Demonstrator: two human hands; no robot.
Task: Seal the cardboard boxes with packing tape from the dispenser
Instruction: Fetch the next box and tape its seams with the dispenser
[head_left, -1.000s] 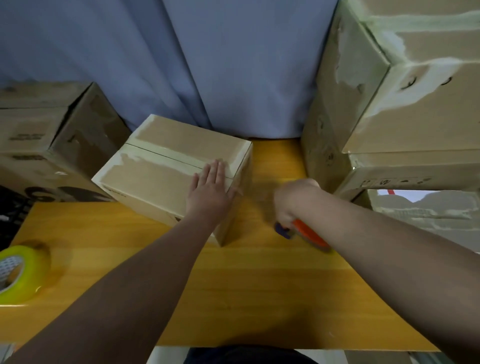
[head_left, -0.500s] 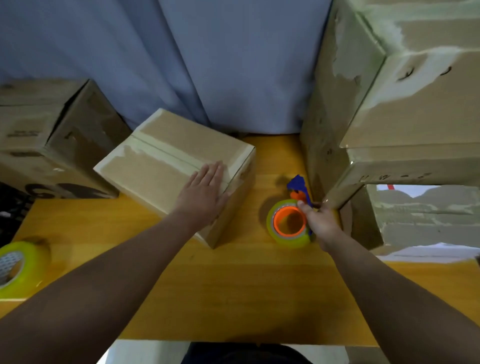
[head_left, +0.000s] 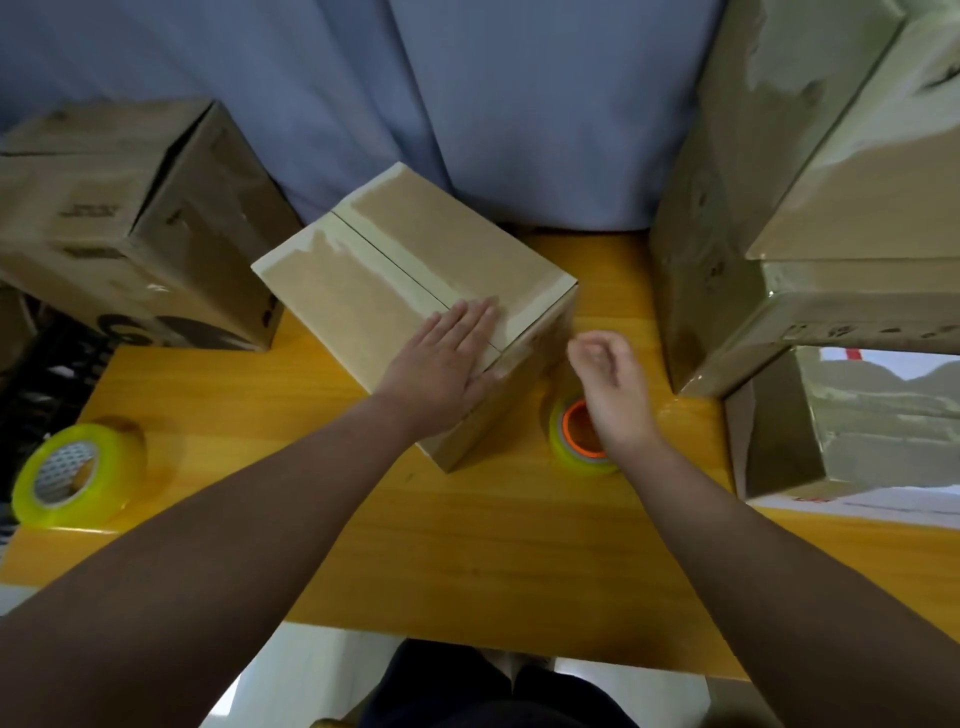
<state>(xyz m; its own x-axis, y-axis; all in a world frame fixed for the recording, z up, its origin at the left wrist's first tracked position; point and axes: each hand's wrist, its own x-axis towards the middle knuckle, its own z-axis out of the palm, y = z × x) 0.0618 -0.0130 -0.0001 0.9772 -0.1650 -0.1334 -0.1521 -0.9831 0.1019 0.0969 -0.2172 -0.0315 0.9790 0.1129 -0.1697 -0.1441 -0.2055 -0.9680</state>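
Observation:
A small cardboard box (head_left: 395, 270) sits on the yellow wooden table (head_left: 467, 545), its top seam covered with clear tape. My left hand (head_left: 447, 358) lies flat on the box's near right corner, fingers spread. The tape dispenser (head_left: 579, 441), an orange core inside a yellow-green roll, rests on the table just right of the box. My right hand (head_left: 613, 384) hovers above it with curled, loosely parted fingers and holds nothing. The dispenser's handle is hidden behind that hand.
A spare roll of yellow-green tape (head_left: 72, 475) lies at the table's left edge. A larger cardboard box (head_left: 130, 218) stands at the back left. Stacked taped boxes (head_left: 810, 208) fill the right side. A blue curtain (head_left: 467, 93) hangs behind.
My right hand set the dispenser down beside the box, let go of it and rose above it. My left hand stayed pressed on the box.

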